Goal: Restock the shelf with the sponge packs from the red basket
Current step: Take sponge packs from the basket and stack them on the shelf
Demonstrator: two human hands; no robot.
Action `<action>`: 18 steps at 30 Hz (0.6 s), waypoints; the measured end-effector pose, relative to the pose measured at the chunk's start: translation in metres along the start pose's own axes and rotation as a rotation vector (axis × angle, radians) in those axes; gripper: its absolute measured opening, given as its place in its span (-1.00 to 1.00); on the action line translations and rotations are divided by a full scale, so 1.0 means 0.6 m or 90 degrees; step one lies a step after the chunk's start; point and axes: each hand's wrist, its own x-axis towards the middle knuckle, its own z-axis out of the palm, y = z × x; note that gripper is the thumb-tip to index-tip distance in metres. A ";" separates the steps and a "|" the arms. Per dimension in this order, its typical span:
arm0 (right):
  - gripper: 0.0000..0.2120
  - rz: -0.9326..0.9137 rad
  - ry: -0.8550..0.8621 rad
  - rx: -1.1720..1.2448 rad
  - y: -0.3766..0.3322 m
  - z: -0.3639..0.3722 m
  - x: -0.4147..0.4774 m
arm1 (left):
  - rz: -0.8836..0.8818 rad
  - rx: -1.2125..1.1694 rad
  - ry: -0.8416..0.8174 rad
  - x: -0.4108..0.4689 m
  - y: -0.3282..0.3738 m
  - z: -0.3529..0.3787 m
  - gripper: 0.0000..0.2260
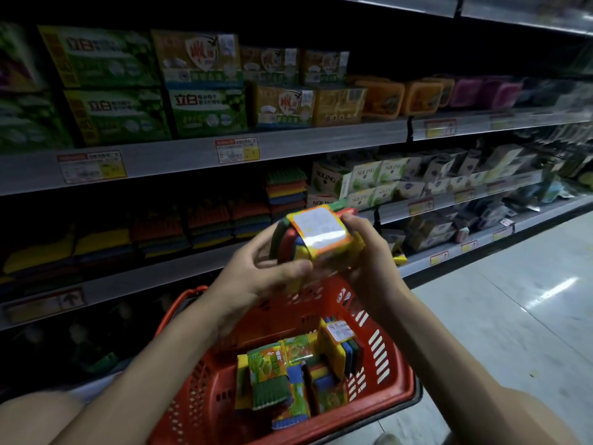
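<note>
Mid-task: left hand (256, 271) and right hand (369, 252) both grip one sponge pack (316, 237) above the red basket (205, 396), several packs (288, 380) left inside, sponge shelf (160, 274) partly stocked.

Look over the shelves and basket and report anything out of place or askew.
Nothing looks damaged or spilled. The sponge packs in the red basket lie jumbled, some flat, some on edge. A small yellow item sits alone at the front edge of the lower shelf, right of the held pack.
</note>
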 end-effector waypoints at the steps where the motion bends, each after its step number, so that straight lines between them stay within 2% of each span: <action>1: -0.53 -0.031 0.031 -0.007 -0.002 0.001 0.001 | -0.031 -0.045 0.028 -0.002 0.002 0.000 -0.33; 3: -0.40 -0.075 0.072 -0.025 -0.002 0.004 0.002 | -0.087 -0.175 0.058 -0.007 0.005 0.008 -0.52; 5: -0.37 -0.125 0.081 -0.076 0.010 0.009 0.000 | -0.111 -0.257 0.065 -0.010 0.003 0.018 -0.58; 8: -0.55 -0.196 0.060 -0.164 0.026 0.033 -0.017 | -0.091 -0.266 0.108 -0.008 -0.001 0.034 -0.52; 11: -0.54 -0.203 -0.011 -0.142 0.040 0.048 -0.021 | -0.045 -0.288 0.203 -0.003 -0.009 0.037 -0.42; 13: -0.52 -0.169 -0.012 -0.095 0.041 0.054 -0.021 | -0.007 -0.278 0.249 -0.002 -0.010 0.037 -0.40; 16: -0.47 -0.141 0.005 -0.057 0.041 0.059 -0.020 | 0.029 -0.259 0.261 -0.001 -0.012 0.043 -0.33; 18: -0.51 -0.144 0.014 -0.057 0.042 0.061 -0.019 | 0.031 -0.276 0.267 -0.002 -0.016 0.049 -0.31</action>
